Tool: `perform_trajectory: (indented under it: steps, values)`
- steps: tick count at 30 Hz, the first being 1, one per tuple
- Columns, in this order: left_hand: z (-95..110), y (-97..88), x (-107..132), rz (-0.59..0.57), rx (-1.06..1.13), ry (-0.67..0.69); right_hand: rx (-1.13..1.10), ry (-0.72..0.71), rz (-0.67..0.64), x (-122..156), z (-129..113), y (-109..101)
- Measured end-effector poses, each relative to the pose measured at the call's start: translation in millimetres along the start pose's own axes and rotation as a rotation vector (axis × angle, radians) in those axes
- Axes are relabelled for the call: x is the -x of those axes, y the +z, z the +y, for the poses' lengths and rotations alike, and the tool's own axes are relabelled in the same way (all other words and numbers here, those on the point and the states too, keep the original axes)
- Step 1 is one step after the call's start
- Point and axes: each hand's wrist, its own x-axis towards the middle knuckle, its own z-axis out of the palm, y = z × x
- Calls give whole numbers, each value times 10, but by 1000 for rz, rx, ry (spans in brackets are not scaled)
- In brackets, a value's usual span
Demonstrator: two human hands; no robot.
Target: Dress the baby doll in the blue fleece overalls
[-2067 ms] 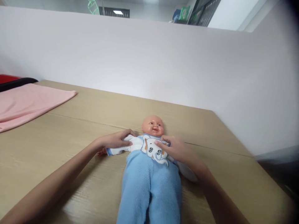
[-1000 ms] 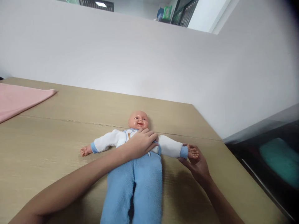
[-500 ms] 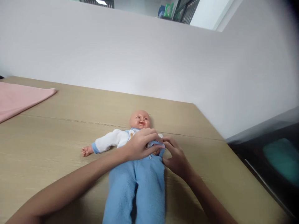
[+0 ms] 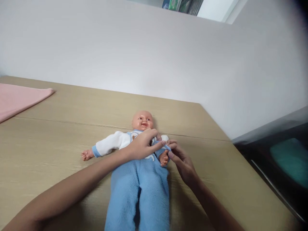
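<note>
A baby doll (image 4: 142, 120) lies on its back on the table, dressed in a white top with blue trim and fluffy blue trousers (image 4: 138, 189). My left hand (image 4: 145, 142) reaches across its chest and pinches the blue sleeve cuff (image 4: 166, 147) at the picture's right. From the other side, my right hand (image 4: 181, 160) grips the same cuff between thumb and fingers. Just below the cuff shows the doll's small hand (image 4: 164, 158). The other sleeve (image 4: 109, 144) lies stretched out to the left, with its blue cuff around the wrist. My left hand hides part of the chest.
A pink cloth (image 4: 22, 99) lies on the wooden table (image 4: 60, 141) at the far left. Behind the table rises a white wall (image 4: 115, 48). Beyond the right edge stands a dark object with a green patch (image 4: 290, 160).
The doll's hand beside the cuff shows more fully now. My hands have shifted slightly around the cuff, and the view has tilted a little downward.
</note>
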Motion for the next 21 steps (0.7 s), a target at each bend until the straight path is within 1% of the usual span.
perform_trajectory:
  steps: [3,5,7,9,11,14,16,19,21]
  values:
    - [15,-14,7,-42,-136,79,-72,103,109,12,-9,62]
    - [9,-9,12,-64,-220,112,-60,159,179,28,-12,85]
    - [-12,11,17,-74,-267,96,-32,202,240,40,7,105]
    - [-39,36,23,-75,-296,53,-10,234,275,42,53,128]
    - [-61,53,29,-67,-307,4,54,229,312,35,117,149]
    - [-76,54,35,-53,-301,-40,243,114,377,18,210,147]
    - [-79,48,35,-50,-302,-44,270,81,360,0,264,108]
    - [-90,54,35,-34,-309,-37,125,178,223,-49,332,2]
    - [-104,68,34,-16,-313,-22,31,234,153,-88,359,-81]
